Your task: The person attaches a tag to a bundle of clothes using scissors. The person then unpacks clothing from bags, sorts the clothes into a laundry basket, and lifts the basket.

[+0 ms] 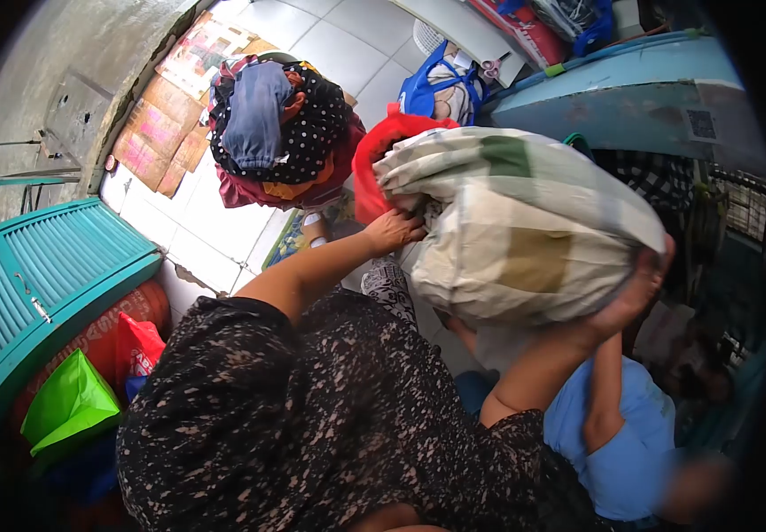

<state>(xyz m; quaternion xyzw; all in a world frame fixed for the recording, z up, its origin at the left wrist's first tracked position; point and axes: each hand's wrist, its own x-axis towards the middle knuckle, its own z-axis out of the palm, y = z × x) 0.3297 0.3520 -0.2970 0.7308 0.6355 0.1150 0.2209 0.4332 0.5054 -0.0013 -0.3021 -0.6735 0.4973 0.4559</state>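
Note:
A large bulging bundle of checked cloth [525, 222], cream with green and brown squares, is held up in front of my body. My left hand [394, 230] grips the bundle at its gathered left end, next to a red cloth [374, 168]. Under the lower right side, my right hand [636, 288] supports the bundle, its fingers partly hidden and blurred. To the left on the floor stands a heaped pile of clothes [312, 124], with black polka-dot fabric and a grey-blue garment [257, 115] on top.
Another person in light blue [622, 443] is close at my lower right. A teal louvred door [64, 275] and a green bag [71, 403] are at left. Flattened cardboard [157, 133] lies on white tiles. A blue bag [441, 84] stands beyond the bundle.

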